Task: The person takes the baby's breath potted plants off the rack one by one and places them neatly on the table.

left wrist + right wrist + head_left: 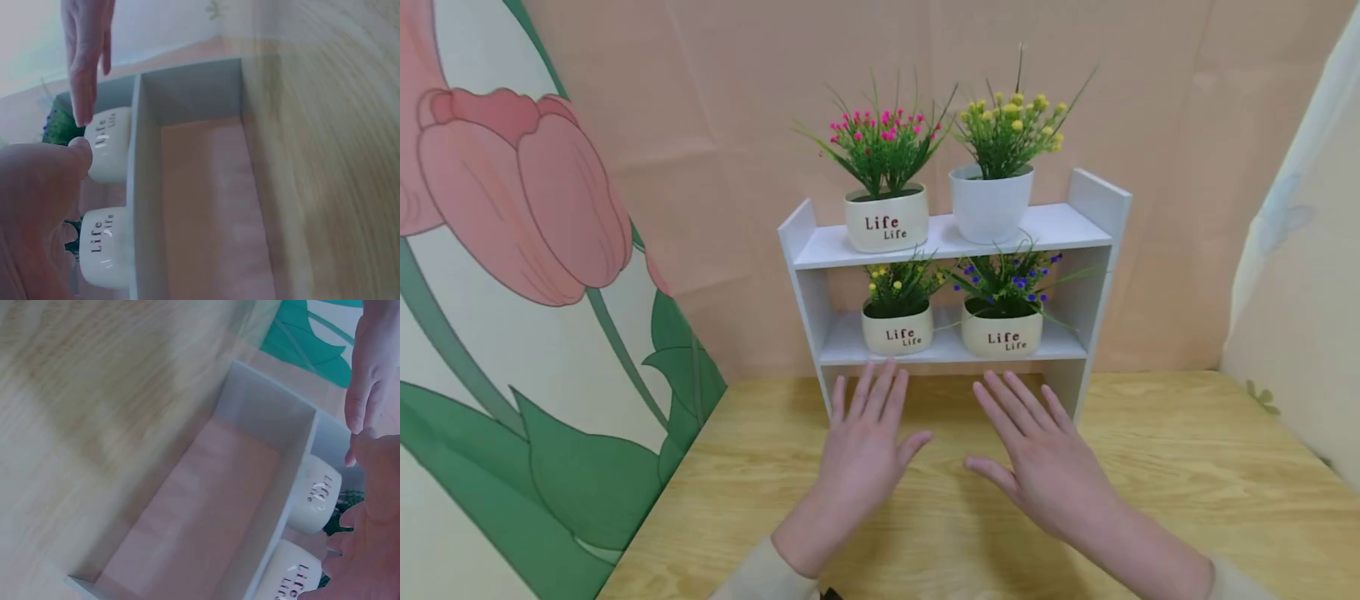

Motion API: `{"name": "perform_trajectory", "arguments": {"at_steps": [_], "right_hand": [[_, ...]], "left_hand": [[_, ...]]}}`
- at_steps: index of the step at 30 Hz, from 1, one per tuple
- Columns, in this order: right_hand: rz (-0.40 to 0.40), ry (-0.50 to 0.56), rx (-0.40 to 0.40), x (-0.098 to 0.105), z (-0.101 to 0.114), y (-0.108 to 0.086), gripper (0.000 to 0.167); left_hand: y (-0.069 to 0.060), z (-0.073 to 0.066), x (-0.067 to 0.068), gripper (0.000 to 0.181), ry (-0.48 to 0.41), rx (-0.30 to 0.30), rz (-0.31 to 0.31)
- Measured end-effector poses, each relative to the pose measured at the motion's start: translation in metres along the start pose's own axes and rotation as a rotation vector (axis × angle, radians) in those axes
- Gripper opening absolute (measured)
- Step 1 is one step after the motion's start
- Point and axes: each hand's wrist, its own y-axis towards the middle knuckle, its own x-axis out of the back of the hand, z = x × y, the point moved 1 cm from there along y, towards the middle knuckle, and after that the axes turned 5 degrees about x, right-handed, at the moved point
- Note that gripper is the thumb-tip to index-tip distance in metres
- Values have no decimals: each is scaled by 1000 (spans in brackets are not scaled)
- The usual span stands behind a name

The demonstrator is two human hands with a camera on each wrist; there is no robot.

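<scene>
Both hands, the left (863,454) and the right (1048,467), hover over the table with fingers straight and hold nothing. Before them stands a white two-tier shelf (955,362). On its upper tier sit a cream "Life" pot with pink flowers (887,221) and a plain white pot with yellow flowers (991,204). The lower tier bears a "Life" pot with small yellow flowers (898,332), nearest the left fingertips, and a "Life" pot with blue-purple flowers (1002,332), nearest the right ones. The wrist views show these lower pots from below.
The shelf stands on a wood-grain table (1187,467) against a pinkish cloth backdrop (730,167). A panel with a large tulip picture (527,192) rises on the left. A pale curtain or sheet (1307,250) borders the right side.
</scene>
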Motion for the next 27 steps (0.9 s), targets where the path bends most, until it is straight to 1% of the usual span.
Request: {"name": "perform_trajectory", "arguments": {"at_steps": [3, 7, 10, 17, 19, 21, 25, 27], "right_hand": [[-11, -8, 13, 5, 0, 5, 92], [-15, -13, 25, 14, 1, 11, 92], [-10, -14, 28, 21, 2, 16, 93], [1, -23, 29, 37, 2, 29, 93], [11, -24, 23, 42, 2, 33, 93], [26, -23, 16, 47, 2, 37, 92], [3, -33, 32, 53, 0, 44, 93], [-22, -32, 45, 56, 0, 48, 95]], "left_hand": [[2, 2, 6, 89, 7, 12, 2], [4, 6, 13, 88, -8, 27, -7], [7, 8, 19, 88, -22, 34, -18], [12, 13, 33, 89, 10, 41, -18], [14, 15, 36, 89, 6, 42, -24], [16, 16, 40, 88, -3, 37, -45], [20, 20, 47, 88, -4, 33, -71], [22, 22, 51, 88, -5, 36, -80]]}}
